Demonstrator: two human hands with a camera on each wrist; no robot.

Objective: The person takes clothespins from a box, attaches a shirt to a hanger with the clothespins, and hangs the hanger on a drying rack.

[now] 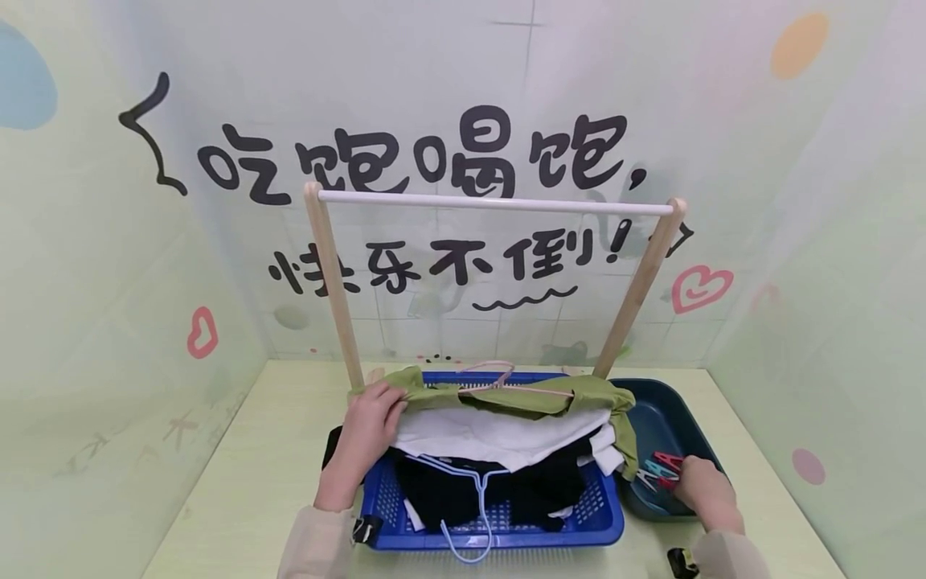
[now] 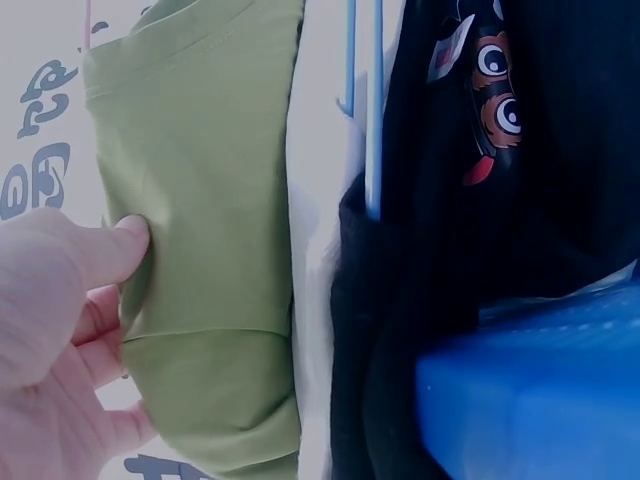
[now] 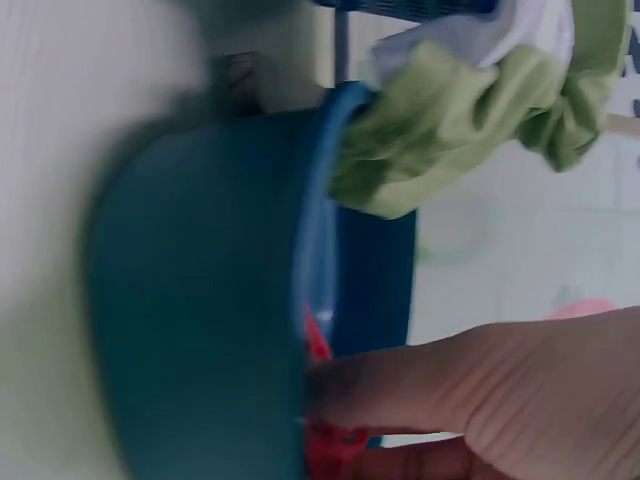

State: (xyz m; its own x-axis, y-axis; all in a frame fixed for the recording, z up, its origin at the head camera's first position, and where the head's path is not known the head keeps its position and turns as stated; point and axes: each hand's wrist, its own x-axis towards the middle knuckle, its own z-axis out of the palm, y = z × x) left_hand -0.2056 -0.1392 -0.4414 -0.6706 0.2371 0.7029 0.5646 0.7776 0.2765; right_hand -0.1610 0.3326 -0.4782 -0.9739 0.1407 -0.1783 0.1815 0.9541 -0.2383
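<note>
A green garment [image 1: 600, 392] hangs loosely on a pink hanger [image 1: 499, 378], spread over white cloth [image 1: 492, 434] and black clothes [image 1: 448, 490]. My left hand [image 1: 372, 426] holds its left edge, thumb [image 2: 125, 245] in front and the other fingers behind the fabric. Inside the dark teal basin [image 1: 654, 402], my right hand [image 1: 709, 490] has its fingers bent at a red clothespin [image 1: 667, 461]; in the right wrist view red plastic [image 3: 335, 445] shows between thumb and finger. Teal and white clothespins [image 1: 654, 470] lie beside it. The basin wall hides part of the fingertips.
The clothes lie over a blue perforated basket [image 1: 608, 523], with a light blue hanger [image 1: 481, 490] at its front. Behind it stands a wooden rack with a white rail [image 1: 499, 203]. The basin sits right of the basket on the pale table [image 1: 217, 490], with printed walls around.
</note>
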